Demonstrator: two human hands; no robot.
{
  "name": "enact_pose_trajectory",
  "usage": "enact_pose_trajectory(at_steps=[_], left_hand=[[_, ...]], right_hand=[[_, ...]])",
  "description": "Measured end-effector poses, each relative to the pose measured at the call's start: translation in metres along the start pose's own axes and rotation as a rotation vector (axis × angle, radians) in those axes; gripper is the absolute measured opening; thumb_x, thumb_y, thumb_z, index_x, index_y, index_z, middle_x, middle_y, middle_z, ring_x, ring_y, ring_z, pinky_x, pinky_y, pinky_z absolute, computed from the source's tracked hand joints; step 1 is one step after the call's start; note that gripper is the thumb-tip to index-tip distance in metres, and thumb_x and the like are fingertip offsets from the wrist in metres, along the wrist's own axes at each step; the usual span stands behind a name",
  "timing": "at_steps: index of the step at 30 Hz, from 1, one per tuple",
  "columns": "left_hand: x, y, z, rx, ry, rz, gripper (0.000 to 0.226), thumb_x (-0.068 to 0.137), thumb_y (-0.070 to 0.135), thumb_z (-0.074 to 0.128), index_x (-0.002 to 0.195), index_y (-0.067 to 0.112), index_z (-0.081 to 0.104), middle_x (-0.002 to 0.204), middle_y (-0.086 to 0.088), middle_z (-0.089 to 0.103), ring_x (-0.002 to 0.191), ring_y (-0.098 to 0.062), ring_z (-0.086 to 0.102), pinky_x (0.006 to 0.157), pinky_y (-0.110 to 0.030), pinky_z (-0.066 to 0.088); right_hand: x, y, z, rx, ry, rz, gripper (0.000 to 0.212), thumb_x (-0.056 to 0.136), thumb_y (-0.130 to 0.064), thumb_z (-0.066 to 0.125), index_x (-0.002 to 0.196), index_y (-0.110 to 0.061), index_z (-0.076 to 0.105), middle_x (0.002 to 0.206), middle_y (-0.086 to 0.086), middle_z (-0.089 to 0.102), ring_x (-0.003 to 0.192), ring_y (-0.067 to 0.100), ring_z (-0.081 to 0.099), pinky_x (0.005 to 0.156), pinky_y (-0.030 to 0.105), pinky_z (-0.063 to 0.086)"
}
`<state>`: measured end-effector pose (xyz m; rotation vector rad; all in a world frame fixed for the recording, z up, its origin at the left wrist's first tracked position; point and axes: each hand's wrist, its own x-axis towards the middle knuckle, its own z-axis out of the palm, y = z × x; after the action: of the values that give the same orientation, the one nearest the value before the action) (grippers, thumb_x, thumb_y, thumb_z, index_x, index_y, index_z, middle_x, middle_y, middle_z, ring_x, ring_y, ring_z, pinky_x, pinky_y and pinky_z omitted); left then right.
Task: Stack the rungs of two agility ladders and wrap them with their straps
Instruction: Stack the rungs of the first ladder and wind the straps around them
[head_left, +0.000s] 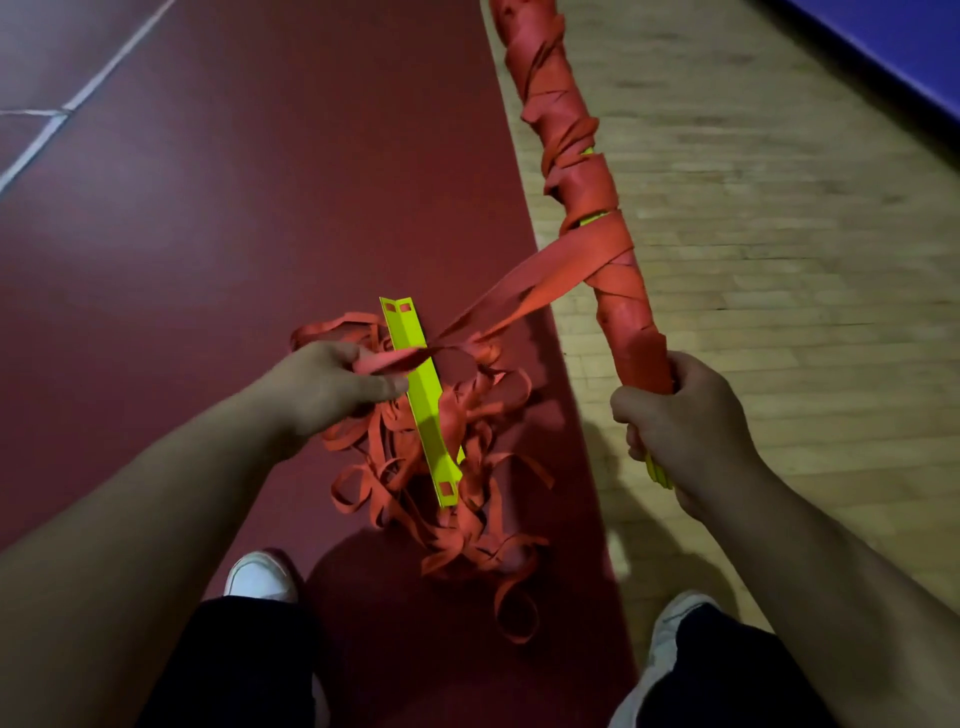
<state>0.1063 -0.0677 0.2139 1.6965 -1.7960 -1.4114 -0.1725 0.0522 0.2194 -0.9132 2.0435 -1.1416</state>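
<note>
Right grip (680, 421) holds the wrapped bundle (576, 171) while left grip (332, 384) pinches the strap (519, 293), which could snag in the floor tangle (457, 519).

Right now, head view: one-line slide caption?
Right hand grips the strap-wrapped rung bundle while left hand pinches the orange strap over a loose yellow rung and tangled straps.

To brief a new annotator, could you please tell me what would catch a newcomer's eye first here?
The long bundle wound in orange strap slants up the right side from the right hand. Next, the bright yellow rung lies on a tangle of loose strap at centre, where the left hand pinches the taut strap.
</note>
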Motion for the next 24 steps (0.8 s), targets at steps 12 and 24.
enact_pose_trajectory(at_steps=[12,24], left_hand=[[0.001,0.016,-0.008,-1.484,-0.162,0.091,0.046,0.094,0.049,0.042,0.058,0.022,0.05,0.075,0.002,0.068,0.09,-0.019,0.072,0.097,-0.05,0.048],[0.002,-0.004,-0.008,0.635,0.247,0.078,0.037,0.076,0.035,0.083,0.104,0.022,0.061,0.102,-0.004,0.069,0.084,-0.026,0.061,0.074,-0.034,0.047]], right_hand=[[-0.007,-0.003,0.005,0.068,-0.073,0.017,0.019,0.052,-0.024,0.063,0.071,-0.023,0.061,0.05,-0.008,0.054,0.043,0.015,0.054,0.048,0.03,0.047],[-0.005,-0.007,0.0,-0.021,-0.049,-0.056,0.041,0.039,-0.042,0.061,0.08,-0.039,0.066,0.054,-0.008,0.06,0.05,0.018,0.058,0.056,0.045,0.055]])
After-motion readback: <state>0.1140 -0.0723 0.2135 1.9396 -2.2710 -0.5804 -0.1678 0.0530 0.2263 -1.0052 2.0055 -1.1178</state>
